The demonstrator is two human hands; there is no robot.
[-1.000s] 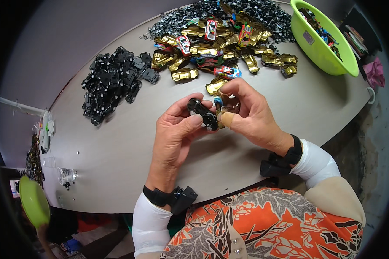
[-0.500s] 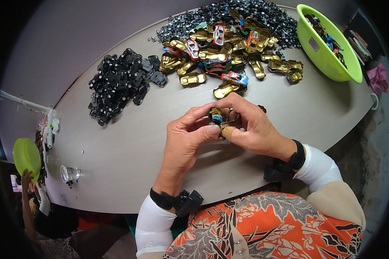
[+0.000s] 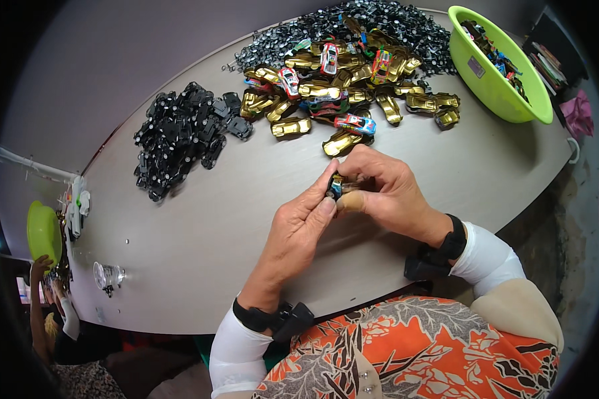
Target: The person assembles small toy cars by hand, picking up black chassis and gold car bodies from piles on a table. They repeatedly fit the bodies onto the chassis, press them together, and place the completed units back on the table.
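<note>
Both hands meet above the middle of the table around a small toy car point(image 3: 337, 185), its dark base with a wheel and a blue and yellow part showing between the fingers. My left hand point(image 3: 302, 216) pinches it from the left with thumb and fingers. From the right, my right hand point(image 3: 383, 189) grips its other end; a tan covering wraps the thumb tip. The fingers hide most of the car. Just beyond the hands lies a gold toy car body point(image 3: 343, 142), beside a blue, red and white car body point(image 3: 355, 124).
Black car bases point(image 3: 183, 136) are heaped at the left. Gold and coloured bodies point(image 3: 319, 90) lie at the back, before a pile of small wheel parts point(image 3: 279, 41). A green basin point(image 3: 502, 73) stands back right, a clear cup point(image 3: 108, 274) left. Another person's hand point(image 3: 41, 265) holds a green basin point(image 3: 43, 229).
My left hand has moved slightly right and closed in around the car, so less of it shows. At the far left, the other person's basin has tilted and shifted.
</note>
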